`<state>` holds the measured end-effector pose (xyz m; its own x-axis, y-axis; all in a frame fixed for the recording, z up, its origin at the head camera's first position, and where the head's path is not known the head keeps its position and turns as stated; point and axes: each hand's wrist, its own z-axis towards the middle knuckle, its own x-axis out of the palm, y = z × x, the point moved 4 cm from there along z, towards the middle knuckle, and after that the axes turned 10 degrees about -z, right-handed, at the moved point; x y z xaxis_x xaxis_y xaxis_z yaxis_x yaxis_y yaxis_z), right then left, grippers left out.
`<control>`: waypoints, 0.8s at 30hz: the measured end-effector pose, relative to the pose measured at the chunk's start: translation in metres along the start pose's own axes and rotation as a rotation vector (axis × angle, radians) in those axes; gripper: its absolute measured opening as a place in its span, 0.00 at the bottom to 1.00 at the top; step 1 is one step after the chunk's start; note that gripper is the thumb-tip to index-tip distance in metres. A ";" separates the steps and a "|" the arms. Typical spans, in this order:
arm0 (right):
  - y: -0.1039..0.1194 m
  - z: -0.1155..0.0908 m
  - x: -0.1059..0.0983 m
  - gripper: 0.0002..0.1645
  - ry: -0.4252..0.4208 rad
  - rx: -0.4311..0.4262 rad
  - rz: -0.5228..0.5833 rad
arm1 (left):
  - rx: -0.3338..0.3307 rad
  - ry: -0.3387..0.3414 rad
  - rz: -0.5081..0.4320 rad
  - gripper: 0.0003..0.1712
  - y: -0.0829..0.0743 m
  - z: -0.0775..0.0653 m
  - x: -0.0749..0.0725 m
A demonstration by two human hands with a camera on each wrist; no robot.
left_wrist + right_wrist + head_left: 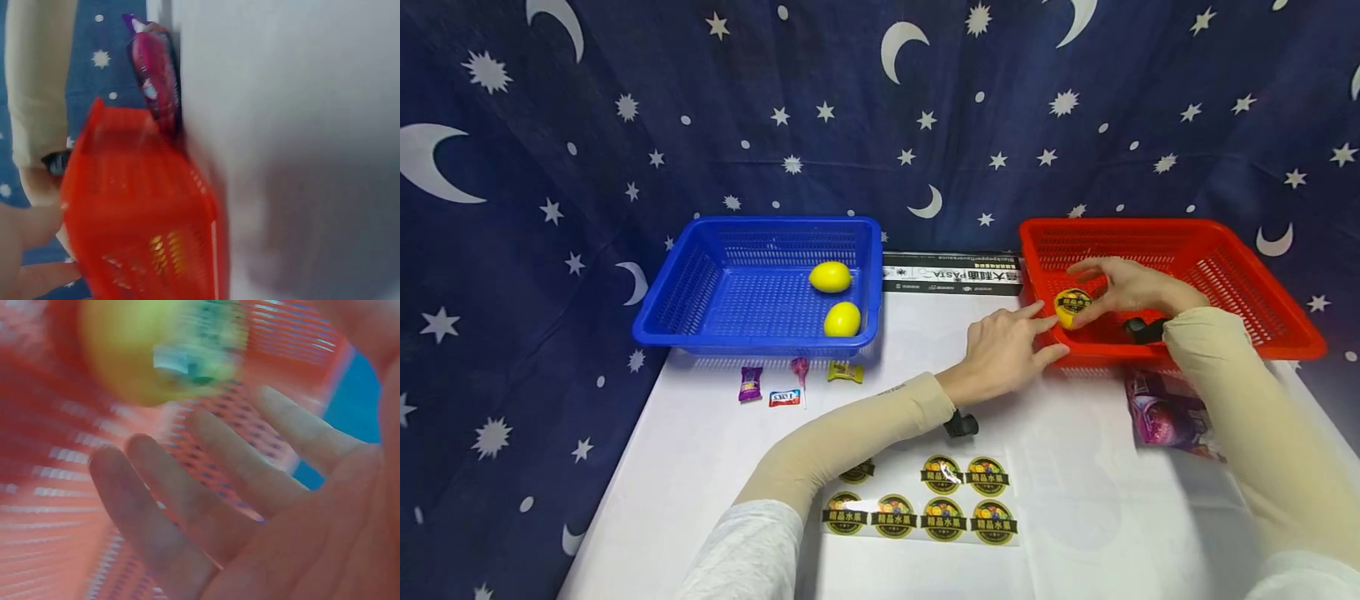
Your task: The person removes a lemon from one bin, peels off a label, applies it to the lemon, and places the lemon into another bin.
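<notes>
1. The right grip (pixel 1123 287) is inside the red basket (pixel 1120 225). Its fingers are spread and pinch nothing; the right wrist view, blurred, shows them loosely extended with a gap to the fruit.
2. Just left of the right grip's thumb, in the basket's near left corner, sits a yellow lemon (pixel 1067 308) bearing a round black-and-gold fruit sticker. Whether the thumb tip touches it I cannot tell.
3. The left grip (pixel 1000 350) is also spread, its straight fingers reaching the red basket's left rim, close beside that lemon.
4. Farther left of the left grip stands a blue basket (pixel 786 222). At its right side lie two plain lemons, one (pixel 831 277) behind the other (pixel 842 319).
5. Nearer the person than the blue basket, still left of the left grip, are a purple-wrapped candy (pixel 750 384), a lollipop (pixel 800 369), a small red, white and blue packet (pixel 785 398) and a yellow-wrapped candy (pixel 846 372).
6. Nearer the person than the left grip, partly under that arm, a sticker sheet (pixel 966 498) lies on the white worktop (pixel 1075 467).
7. Beyond the left grip, between the baskets, is a black-and-white pasta box (pixel 951 273).
8. Nearer the person than the right grip, partly behind its forearm, lies a purple snack bag (pixel 1172 417).
</notes>
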<state>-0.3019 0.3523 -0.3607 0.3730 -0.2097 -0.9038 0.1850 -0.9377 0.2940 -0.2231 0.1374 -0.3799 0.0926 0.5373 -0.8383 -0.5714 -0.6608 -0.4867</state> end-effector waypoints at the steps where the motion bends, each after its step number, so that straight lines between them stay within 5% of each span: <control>1: 0.005 -0.003 -0.005 0.55 -0.020 -0.007 0.001 | -0.001 0.009 0.006 0.30 0.003 0.000 -0.006; 7: 0.060 -0.025 -0.023 0.50 -0.192 -0.094 -0.020 | -0.026 -0.046 0.027 0.33 0.039 -0.007 -0.066; 12: 0.128 -0.029 -0.003 0.40 -0.352 -0.269 -0.024 | -0.063 -0.090 0.047 0.34 0.087 -0.018 -0.129; 18: 0.201 -0.010 0.047 0.36 -0.351 -0.540 0.063 | -0.134 0.155 0.086 0.39 0.148 -0.029 -0.183; 24: 0.244 0.016 0.079 0.33 -0.387 -0.576 0.104 | -0.222 0.458 0.056 0.40 0.202 -0.029 -0.192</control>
<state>-0.2418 0.1026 -0.3659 0.0838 -0.4740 -0.8765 0.6582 -0.6341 0.4058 -0.3327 -0.1147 -0.3239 0.4432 0.2462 -0.8620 -0.4029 -0.8043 -0.4368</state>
